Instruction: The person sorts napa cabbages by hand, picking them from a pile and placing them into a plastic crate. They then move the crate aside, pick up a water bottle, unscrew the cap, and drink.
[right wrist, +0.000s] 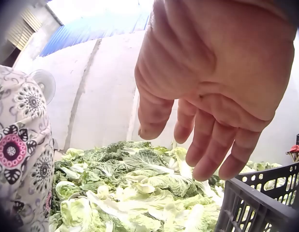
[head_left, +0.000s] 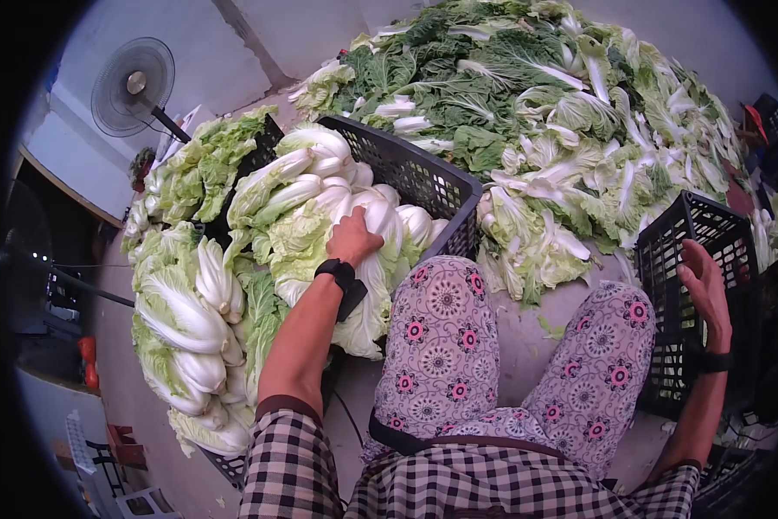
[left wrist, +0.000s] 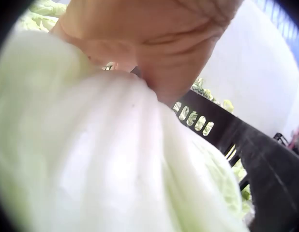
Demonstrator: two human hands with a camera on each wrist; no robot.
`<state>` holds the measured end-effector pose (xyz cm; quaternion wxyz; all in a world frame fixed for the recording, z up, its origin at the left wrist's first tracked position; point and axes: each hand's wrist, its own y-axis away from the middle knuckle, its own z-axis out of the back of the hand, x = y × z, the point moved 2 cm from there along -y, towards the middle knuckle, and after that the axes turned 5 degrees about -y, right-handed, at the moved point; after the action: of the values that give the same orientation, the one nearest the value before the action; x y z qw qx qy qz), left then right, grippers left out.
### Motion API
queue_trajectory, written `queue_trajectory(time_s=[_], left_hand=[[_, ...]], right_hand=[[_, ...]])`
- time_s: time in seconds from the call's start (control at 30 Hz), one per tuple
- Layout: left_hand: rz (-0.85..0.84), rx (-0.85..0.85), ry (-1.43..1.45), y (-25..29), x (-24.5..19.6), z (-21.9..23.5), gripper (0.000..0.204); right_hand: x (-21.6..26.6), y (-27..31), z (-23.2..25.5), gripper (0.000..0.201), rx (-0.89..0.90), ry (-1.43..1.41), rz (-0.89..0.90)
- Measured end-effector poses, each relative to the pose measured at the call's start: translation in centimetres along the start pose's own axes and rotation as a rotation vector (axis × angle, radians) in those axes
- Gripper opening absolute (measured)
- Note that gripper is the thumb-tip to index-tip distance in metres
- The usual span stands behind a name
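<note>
My left hand (head_left: 354, 238) grips a napa cabbage (head_left: 388, 232) by its white base, on top of the cabbages piled in a black plastic crate (head_left: 410, 162). In the left wrist view, the ribbed pale cabbage (left wrist: 111, 145) fills the foreground and my palm (left wrist: 154, 29) arches over it; most of the fingertips are hidden behind. On the other side, my right hand (head_left: 705, 284) hangs beside a second black crate (head_left: 715, 223), holding nothing. Its fingers are loosely spread in the right wrist view, pointing down over the crate's corner.
A big heap of loose cabbage leaves (head_left: 527, 112) lies ahead, against the wall. More whole cabbages (head_left: 177, 311) are stacked at the left. A standing fan (head_left: 135, 84) is at the back left. The person's knees (head_left: 441, 346) stand between the two crates.
</note>
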<state>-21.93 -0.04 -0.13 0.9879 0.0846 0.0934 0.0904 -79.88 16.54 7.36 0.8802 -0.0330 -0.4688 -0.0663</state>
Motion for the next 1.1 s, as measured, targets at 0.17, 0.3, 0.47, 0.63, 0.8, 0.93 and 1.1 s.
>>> queue_trajectory(time_s=[0.17,0.3,0.47,0.63,0.8,0.93,1.1], left_hand=[[-0.151,-0.223,0.292,0.3,0.7,2.3,0.065],[-0.249,-0.398,0.745,3.1,1.8,7.5,0.059],[-0.366,-0.444,1.208,7.5,2.8,12.0,0.062],[-0.468,-0.555,1.323,11.0,5.4,13.1,0.064],[-0.562,-0.690,1.328,16.2,6.4,15.2,0.070],[-0.499,-0.798,1.339,19.3,7.0,16.1,0.074],[-0.222,-1.015,1.319,23.1,9.6,16.5,0.058]], right_hand=[[1.8,-0.4,-0.9,0.061,-0.019,0.042,0.065],[4.2,-0.6,-1.5,0.061,-0.038,0.074,0.134],[7.4,-1.5,-2.9,0.065,-0.032,0.102,0.210],[9.9,-1.5,-4.3,0.069,0.048,0.034,0.203],[11.9,-1.4,-5.4,0.069,0.080,0.003,0.250],[15.3,-1.1,-6.6,0.071,0.130,0.047,0.320],[17.3,-0.8,-7.8,0.083,0.205,0.047,0.345]])
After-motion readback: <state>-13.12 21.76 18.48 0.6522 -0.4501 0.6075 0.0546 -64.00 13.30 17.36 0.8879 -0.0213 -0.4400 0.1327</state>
